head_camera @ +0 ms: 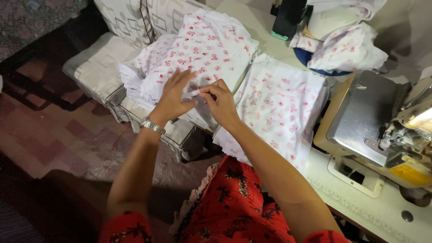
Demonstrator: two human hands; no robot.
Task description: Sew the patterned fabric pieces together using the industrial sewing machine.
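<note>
Both hands meet above the stack of white cotton pieces printed with small red motifs (202, 49), which lies on the cushioned seat (96, 67) off the left edge of the sewing table (360, 211). A small white strip, perhaps a label or tape (194, 92), runs between them, its long axis roughly level from hand to hand. The right hand (221, 102) has thumb and forefinger pinched on the strip's right end; the left hand (173, 96), a metal watch (152, 126) at its wrist, has its fingers spread and loosely fanned, its thumb meeting the strip's left end. A second printed stack (279, 103) drapes over the table's left edge, beside the cream overlock machine (373, 126). The cloth looks soft and thin.
</note>
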